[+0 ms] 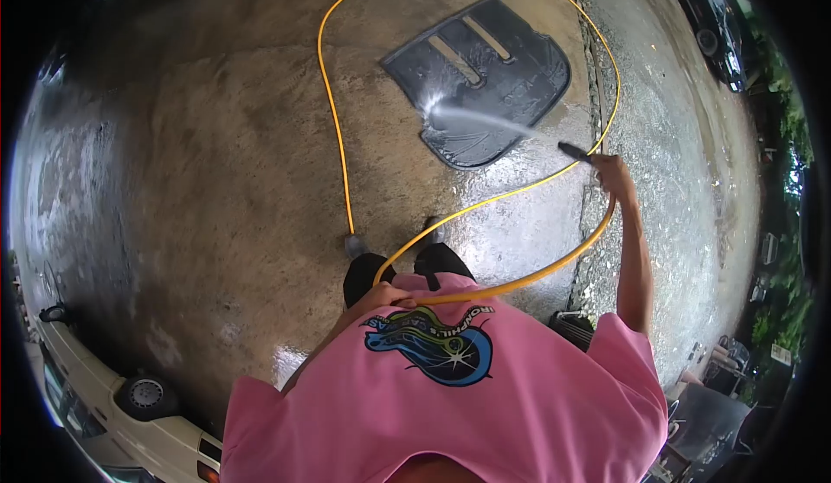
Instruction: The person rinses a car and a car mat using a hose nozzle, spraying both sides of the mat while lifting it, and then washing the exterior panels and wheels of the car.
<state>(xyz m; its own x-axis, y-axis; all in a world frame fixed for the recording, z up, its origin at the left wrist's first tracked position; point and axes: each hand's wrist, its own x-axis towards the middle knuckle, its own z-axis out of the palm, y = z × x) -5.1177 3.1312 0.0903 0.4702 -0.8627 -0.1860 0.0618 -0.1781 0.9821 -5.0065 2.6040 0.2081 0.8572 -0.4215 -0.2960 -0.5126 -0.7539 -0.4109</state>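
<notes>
Pink shirt, black mat on wet concrete.

Fisheye-curved edges, black corners, white glare (on wet concrete)

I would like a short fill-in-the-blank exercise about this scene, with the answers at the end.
1. The nozzle in the right hand sprays the mat, which has ____ long slots.
2. The left hand grips the hose against the ____ shirt.
3. The mat lies in ____ of the feet.

Missing words: two; pink; front.
</notes>
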